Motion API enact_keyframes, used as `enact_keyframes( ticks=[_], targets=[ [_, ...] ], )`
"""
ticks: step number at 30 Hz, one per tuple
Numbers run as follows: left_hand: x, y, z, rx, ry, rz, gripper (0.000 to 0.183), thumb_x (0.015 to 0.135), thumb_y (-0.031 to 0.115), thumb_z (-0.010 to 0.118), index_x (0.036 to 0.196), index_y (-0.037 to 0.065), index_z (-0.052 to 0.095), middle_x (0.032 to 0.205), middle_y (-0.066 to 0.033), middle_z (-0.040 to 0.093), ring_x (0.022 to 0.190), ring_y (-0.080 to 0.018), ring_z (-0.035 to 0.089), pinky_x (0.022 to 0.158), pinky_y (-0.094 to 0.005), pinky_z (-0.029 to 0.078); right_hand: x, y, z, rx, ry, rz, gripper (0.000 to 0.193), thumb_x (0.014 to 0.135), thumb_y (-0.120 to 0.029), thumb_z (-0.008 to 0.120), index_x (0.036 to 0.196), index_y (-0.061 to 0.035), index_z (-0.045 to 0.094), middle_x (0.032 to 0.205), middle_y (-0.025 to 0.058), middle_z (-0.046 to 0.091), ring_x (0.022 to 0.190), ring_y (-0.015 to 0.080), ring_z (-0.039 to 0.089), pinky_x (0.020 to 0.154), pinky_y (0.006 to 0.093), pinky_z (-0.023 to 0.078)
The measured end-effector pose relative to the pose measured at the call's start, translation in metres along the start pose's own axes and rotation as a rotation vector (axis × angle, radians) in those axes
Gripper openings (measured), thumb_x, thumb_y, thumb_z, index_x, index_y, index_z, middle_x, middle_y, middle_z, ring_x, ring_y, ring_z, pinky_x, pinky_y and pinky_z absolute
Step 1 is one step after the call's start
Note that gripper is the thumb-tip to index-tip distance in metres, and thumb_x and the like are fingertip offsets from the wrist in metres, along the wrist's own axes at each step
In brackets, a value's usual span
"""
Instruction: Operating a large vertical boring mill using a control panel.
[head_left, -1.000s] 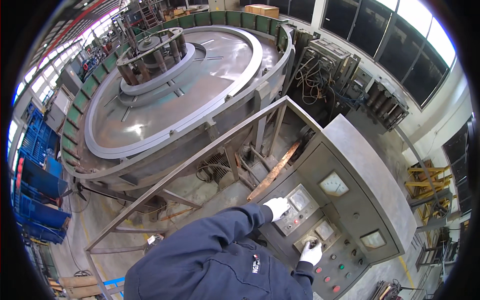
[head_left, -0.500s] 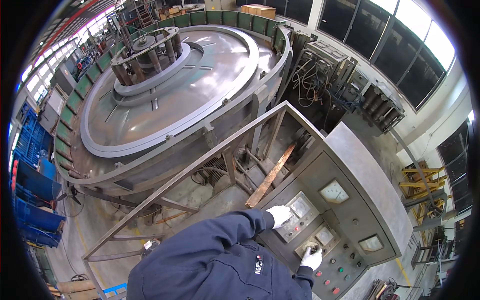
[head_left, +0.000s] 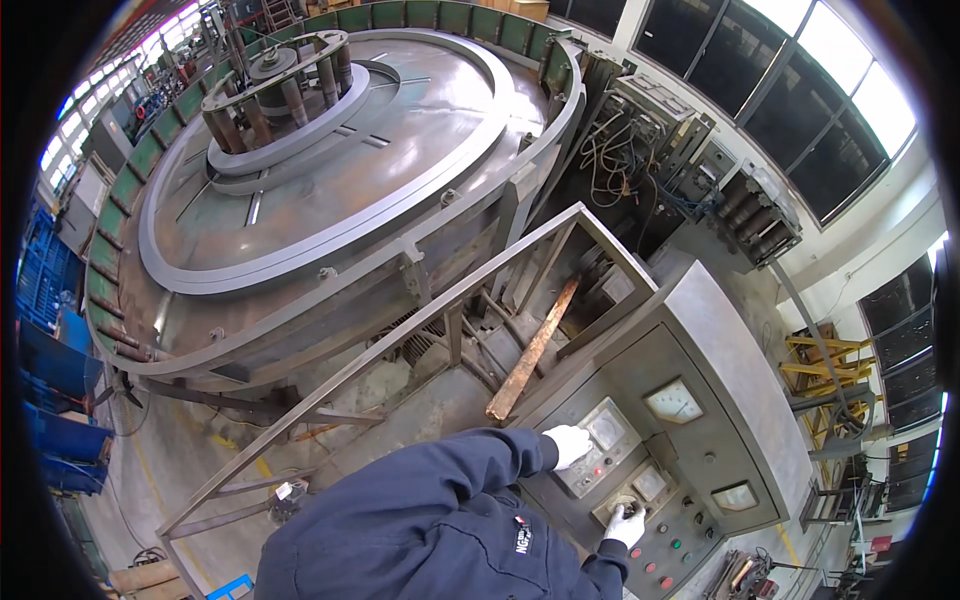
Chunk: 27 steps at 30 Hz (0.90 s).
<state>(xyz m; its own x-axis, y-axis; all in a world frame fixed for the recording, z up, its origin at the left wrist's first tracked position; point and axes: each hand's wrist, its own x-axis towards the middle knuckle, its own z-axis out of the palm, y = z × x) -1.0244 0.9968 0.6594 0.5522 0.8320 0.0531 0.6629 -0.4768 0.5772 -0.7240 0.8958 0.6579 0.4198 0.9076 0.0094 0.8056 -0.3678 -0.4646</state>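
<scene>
Both my hands wear white gloves and are at a grey sloped control console [head_left: 690, 335]. My left hand [head_left: 570, 446] is closed at the left side of the upper meter panel [head_left: 606, 426]. Its fingers curl against the panel, and what lies under them is hidden. Lower down, my right hand [head_left: 625, 527] pinches a round control knob [head_left: 624, 502] with thumb and fingers, beside the small meter [head_left: 649, 484] of the second panel. Green, red and dark push buttons [head_left: 666, 582] sit just right of and below this hand. Two larger gauges [head_left: 673, 402] are set in the console's upright face.
A huge round machine table [head_left: 400, 150] with a pale ring fills the far left, inside a green-lined wall. A metal frame rail [head_left: 370, 375] runs between it and me. A wooden plank [head_left: 530, 360] leans behind the console. Yellow metal stands [head_left: 825, 370] are at right.
The view has shifted slightly, so the large machine sits a little farther left and up. Both hands stay at the same spots on the console.
</scene>
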Motion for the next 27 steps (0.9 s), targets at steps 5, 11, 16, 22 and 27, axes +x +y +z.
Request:
enact_keyframes(
  ticks=[5, 11, 16, 22, 27],
  targets=[
    [-0.002, -0.001, 0.006, 0.043, 0.011, 0.015, 0.028, 0.083, 0.020, 0.073, 0.107, 0.005, 0.069, 0.103, -0.0178, 0.066, 0.095, -0.0361, 0.068, 0.081, -0.0466, 0.056, 0.000, 0.002, -0.001, -0.046, 0.009, -0.038, 0.036, 0.085, -0.012, 0.079, 0.118, -0.0019, 0.070, 0.100, 0.0195, 0.076, 0.093, 0.0324, 0.075, 0.087, 0.0408, 0.058],
    [-0.002, 0.005, 0.009, 0.093, 0.019, -0.034, 0.027, 0.083, 0.020, 0.073, 0.106, 0.006, 0.068, 0.102, -0.0173, 0.066, 0.094, -0.0361, 0.068, 0.080, -0.0469, 0.056, 0.000, -0.001, -0.004, -0.032, -0.019, -0.056, 0.038, 0.085, -0.015, 0.079, 0.118, -0.0016, 0.069, 0.104, 0.0223, 0.075, 0.097, 0.0365, 0.074, 0.089, 0.0432, 0.057],
    [-0.004, 0.010, 0.014, 0.128, 0.084, -0.030, 0.024, 0.085, 0.020, 0.070, 0.104, 0.006, 0.068, 0.100, -0.0174, 0.065, 0.092, -0.0364, 0.067, 0.078, -0.0477, 0.055, 0.000, 0.003, -0.002, -0.043, 0.015, -0.093, 0.036, 0.086, -0.019, 0.078, 0.115, -0.0011, 0.068, 0.099, 0.0210, 0.074, 0.092, 0.0369, 0.073, 0.084, 0.0453, 0.057],
    [-0.002, 0.011, 0.018, 0.171, 0.056, -0.036, 0.021, 0.086, 0.020, 0.068, 0.102, 0.006, 0.067, 0.098, -0.0176, 0.065, 0.091, -0.0369, 0.067, 0.078, -0.0484, 0.055, 0.006, 0.023, 0.010, -0.086, 0.009, -0.082, 0.036, 0.087, -0.027, 0.077, 0.112, -0.0027, 0.067, 0.099, 0.0214, 0.073, 0.093, 0.0382, 0.072, 0.082, 0.0474, 0.056],
    [0.000, 0.011, 0.016, 0.179, 0.035, -0.016, 0.019, 0.088, 0.019, 0.067, 0.101, 0.007, 0.067, 0.097, -0.0175, 0.064, 0.090, -0.0367, 0.067, 0.078, -0.0487, 0.055, 0.004, 0.021, 0.007, -0.033, 0.018, -0.070, 0.038, 0.087, -0.024, 0.078, 0.120, -0.0059, 0.069, 0.103, 0.0177, 0.075, 0.095, 0.0342, 0.073, 0.085, 0.0437, 0.057]
  ],
)
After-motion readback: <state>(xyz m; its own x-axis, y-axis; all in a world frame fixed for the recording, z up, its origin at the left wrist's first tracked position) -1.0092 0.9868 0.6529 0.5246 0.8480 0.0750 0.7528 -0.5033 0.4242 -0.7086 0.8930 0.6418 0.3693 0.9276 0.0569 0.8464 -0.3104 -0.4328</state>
